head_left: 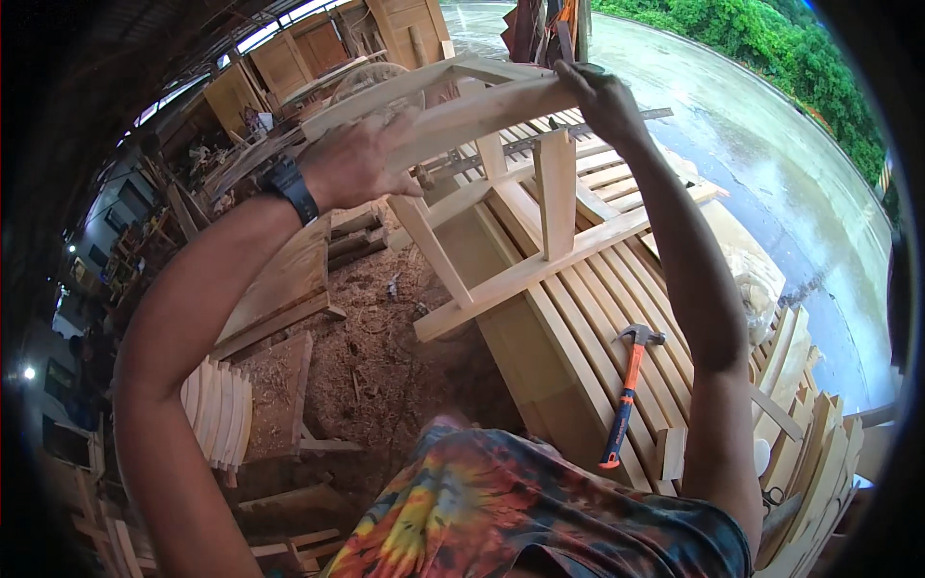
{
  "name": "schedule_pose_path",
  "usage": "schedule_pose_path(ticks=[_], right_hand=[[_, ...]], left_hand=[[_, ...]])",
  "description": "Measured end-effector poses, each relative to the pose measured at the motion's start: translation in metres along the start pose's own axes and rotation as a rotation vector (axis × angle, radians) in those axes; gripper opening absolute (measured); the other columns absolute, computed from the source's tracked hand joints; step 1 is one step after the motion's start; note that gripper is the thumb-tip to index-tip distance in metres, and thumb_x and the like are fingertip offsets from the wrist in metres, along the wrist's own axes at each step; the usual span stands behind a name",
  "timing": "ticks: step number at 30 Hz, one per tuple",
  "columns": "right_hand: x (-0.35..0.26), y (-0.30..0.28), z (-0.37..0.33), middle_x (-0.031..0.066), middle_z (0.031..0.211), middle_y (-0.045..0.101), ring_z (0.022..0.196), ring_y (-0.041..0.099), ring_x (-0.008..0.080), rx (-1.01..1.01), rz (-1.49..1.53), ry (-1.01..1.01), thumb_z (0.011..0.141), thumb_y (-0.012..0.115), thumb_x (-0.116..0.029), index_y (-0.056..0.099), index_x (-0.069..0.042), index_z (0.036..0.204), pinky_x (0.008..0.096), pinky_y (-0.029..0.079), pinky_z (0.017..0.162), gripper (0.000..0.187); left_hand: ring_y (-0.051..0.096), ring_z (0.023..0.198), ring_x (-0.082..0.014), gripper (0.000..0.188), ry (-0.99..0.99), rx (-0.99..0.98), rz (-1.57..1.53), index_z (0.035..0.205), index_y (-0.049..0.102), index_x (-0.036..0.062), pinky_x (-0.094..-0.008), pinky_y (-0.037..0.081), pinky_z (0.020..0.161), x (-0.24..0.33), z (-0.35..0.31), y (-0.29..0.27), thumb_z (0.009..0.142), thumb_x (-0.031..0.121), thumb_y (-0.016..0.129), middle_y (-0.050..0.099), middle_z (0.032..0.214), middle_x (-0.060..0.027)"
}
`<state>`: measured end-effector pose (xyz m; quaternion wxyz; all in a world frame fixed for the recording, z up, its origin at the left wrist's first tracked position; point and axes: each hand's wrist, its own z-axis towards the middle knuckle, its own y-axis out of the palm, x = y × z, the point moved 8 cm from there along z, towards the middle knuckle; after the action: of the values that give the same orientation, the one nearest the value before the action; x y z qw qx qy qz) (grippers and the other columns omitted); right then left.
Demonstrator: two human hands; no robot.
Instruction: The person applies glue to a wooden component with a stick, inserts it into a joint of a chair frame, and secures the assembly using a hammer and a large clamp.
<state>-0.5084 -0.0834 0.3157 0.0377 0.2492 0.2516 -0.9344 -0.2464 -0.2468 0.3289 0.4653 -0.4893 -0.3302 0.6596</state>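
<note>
Stretching forward, well apart, left hand [358,159] and right hand [599,98] grip a wooden frame [489,116].

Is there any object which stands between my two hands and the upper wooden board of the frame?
Nothing visible does: the left hand and right hand both grip the upper board directly, near its two ends. The hammer lies lower in the picture, clear of both.

Smooth wooden frame [556,202] (matt, unvarnished-looking).
</note>
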Motion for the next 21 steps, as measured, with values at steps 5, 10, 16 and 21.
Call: schedule_pose_path(ticks=[5,10,16,21], right_hand=[[-0.011,0.000,-0.030,0.0212,0.103,0.073,0.104,0.068,0.0388,0.089,-0.026,-0.006,0.102,0.044,-0.058,0.071,-0.009,0.119,0.0460,0.052,0.091,0.058],[0.010,0.009,-0.038,0.0233,0.110,0.072,0.110,0.067,0.0369,-0.076,-0.013,0.162,0.103,0.040,-0.059,0.071,-0.003,0.119,0.0431,0.048,0.097,0.066],[0.009,0.010,-0.043,0.0238,0.106,0.072,0.104,0.068,0.0315,-0.060,0.025,0.165,0.105,0.039,-0.056,0.069,0.001,0.118,0.0401,0.048,0.096,0.066],[0.011,0.015,-0.046,0.0218,0.100,0.072,0.098,0.070,0.0332,-0.007,0.090,0.153,0.105,0.042,-0.054,0.069,-0.004,0.119,0.0411,0.051,0.088,0.058]], left_hand=[[0.064,0.094,-0.0463,0.109,-0.098,-0.132,-0.022,0.155,0.034,0.0130,-0.0529,0.052,0.083,0.006,-0.011,0.022,0.070,0.065,0.079,0.063,0.102,-0.0282],[0.064,0.102,-0.0489,0.102,-0.048,-0.079,-0.019,0.152,0.034,0.0115,-0.0550,0.052,0.086,0.014,-0.013,0.028,0.073,0.057,0.081,0.063,0.109,-0.0302],[0.062,0.101,-0.0465,0.104,0.009,-0.036,-0.126,0.154,0.033,0.0079,-0.0533,0.051,0.088,0.011,-0.013,0.028,0.074,0.054,0.081,0.062,0.108,-0.0285],[0.063,0.105,-0.0457,0.104,0.010,-0.077,-0.160,0.155,0.031,0.0108,-0.0511,0.052,0.092,0.004,-0.014,0.033,0.075,0.056,0.080,0.062,0.117,-0.0281]])
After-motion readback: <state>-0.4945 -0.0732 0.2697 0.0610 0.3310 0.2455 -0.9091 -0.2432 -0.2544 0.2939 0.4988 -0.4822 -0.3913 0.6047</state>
